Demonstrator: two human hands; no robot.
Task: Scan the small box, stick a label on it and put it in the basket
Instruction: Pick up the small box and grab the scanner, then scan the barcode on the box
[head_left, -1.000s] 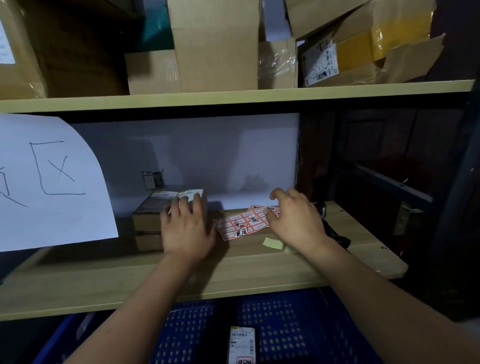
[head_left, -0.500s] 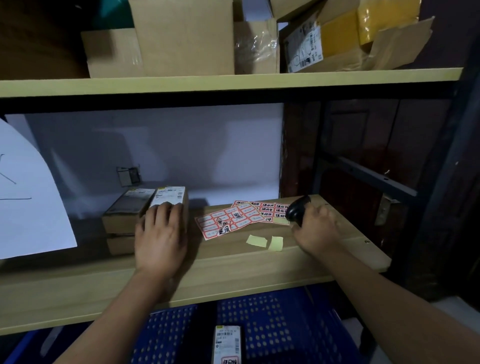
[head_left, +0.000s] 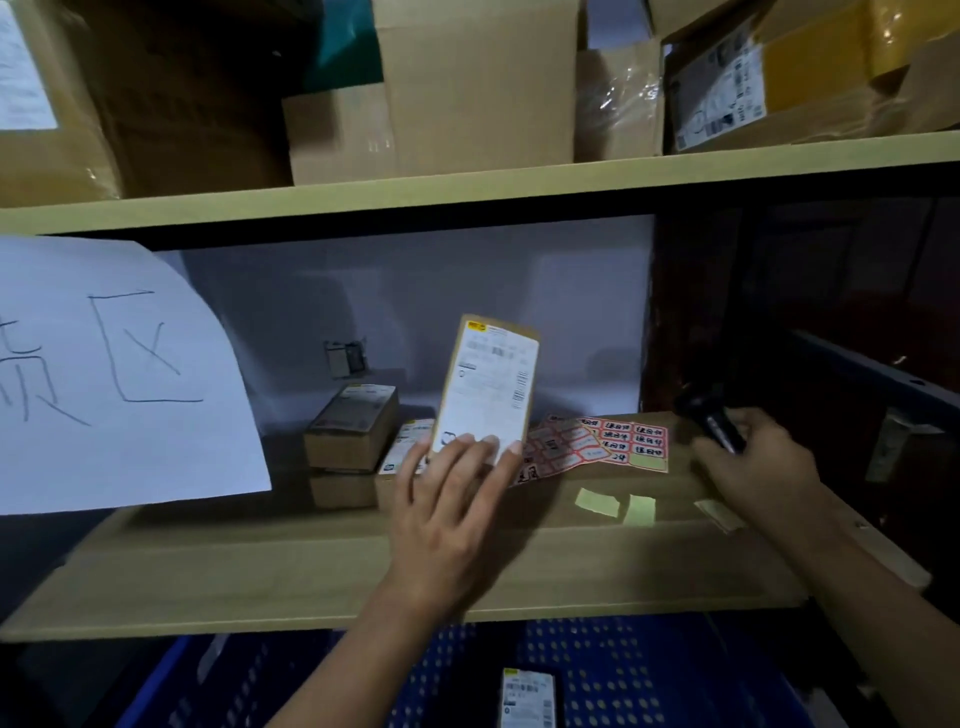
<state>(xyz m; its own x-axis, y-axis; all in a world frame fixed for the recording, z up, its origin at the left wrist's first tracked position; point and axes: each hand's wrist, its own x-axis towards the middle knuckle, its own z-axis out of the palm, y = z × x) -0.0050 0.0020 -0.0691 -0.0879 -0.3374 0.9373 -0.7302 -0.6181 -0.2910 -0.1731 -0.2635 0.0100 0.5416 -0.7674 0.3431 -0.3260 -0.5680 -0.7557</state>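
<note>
my left hand (head_left: 447, 514) now has the small box (head_left: 488, 387) up off the shelf (head_left: 311, 566); half a second ago that hand lay flat on top of the box where it sat beside the stack. the grip is clenched on the box's lower end, fingertips (head_left: 491, 441) pressed across the white shipping label that faces me, and the box stands nearly upright, tilted a little to the right, above the shelf's middle. behind it the other boxes (head_left: 350, 434) stay stacked at the back, and one more lies just under my lifted box, by my fingers.

my right hand (head_left: 753, 467) has moved too: before, it was only closing over the scanner (head_left: 709, 421) on the shelf near the label sheet; now its grip is grasping the black scanner, raised off the wood at the shelf's right end, well apart from the box. i cannot tell which way its head is aimed.

the red label sheet (head_left: 597, 444) lies flat where it was, between my two hands, with the two pale yellow backing scraps (head_left: 615, 505) in front of it. the blue basket (head_left: 597, 675) sits below the shelf with one labelled box (head_left: 527, 699) already in it. the view itself has swung left, so the white paper sign (head_left: 114, 374) shows more of its writing again.
</note>
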